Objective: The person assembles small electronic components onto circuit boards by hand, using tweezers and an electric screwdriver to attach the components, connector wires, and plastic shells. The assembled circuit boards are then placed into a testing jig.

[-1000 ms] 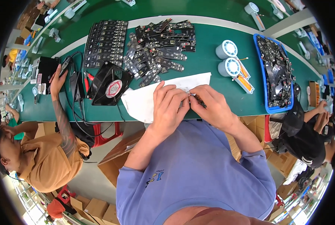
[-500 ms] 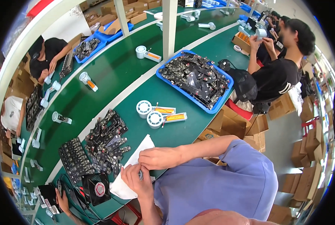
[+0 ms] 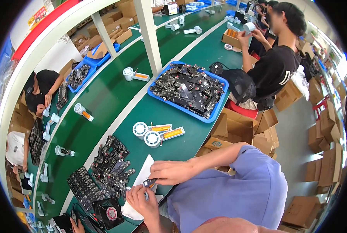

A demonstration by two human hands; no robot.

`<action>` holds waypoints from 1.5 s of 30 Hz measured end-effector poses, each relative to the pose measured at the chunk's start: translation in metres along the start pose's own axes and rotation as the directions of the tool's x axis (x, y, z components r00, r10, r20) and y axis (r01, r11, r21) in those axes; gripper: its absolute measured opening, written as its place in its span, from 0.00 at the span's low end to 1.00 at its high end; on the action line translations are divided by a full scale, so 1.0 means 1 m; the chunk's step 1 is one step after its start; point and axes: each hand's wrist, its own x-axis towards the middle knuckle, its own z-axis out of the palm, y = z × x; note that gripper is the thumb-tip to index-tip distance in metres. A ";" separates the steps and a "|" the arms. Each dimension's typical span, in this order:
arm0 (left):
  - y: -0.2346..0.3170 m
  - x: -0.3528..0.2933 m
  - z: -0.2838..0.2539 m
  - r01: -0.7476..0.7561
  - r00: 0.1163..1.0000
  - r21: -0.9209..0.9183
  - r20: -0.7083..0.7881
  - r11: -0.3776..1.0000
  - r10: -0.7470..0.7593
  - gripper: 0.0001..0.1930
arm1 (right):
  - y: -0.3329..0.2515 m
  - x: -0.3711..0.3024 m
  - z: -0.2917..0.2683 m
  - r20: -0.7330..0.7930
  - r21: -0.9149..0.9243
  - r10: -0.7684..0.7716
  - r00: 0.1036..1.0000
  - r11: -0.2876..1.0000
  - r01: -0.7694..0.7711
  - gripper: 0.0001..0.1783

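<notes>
Over a white sheet (image 3: 144,171) at the table edge, my two hands work close together. My left hand (image 3: 143,202) is closed around a light-blue housing (image 3: 146,195), mostly hidden by the fingers. A small dark circuit board (image 3: 149,181) lies at the fingertips of my right hand (image 3: 170,172), which pinches it above the housing. Beside them, loose circuit boards (image 3: 113,163) form a pile, with a panel of joined boards (image 3: 82,186) to its left. Farther off lie two light-blue handheld fans, a near one (image 3: 152,138) and a far one (image 3: 140,129), their orange cells exposed.
A blue tray (image 3: 216,119) heaped with circuit boards stands at the far right of the table. A black fan (image 3: 110,213) and cables sit at lower left. Light-blue fans (image 3: 128,73) lie along the green belt (image 3: 107,101). A co-worker (image 3: 276,58) sits beyond cardboard boxes (image 3: 235,130).
The view has shifted, moving the scene within the picture. My hands have drawn slightly apart, and the small circuit board now shows between them.
</notes>
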 end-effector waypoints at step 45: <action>0.000 -0.018 -0.009 0.009 0.995 0.000 0.104 1.000 -0.008 0.19 | -0.011 0.020 -0.015 0.079 -0.159 0.067 0.995 0.986 -0.054 0.19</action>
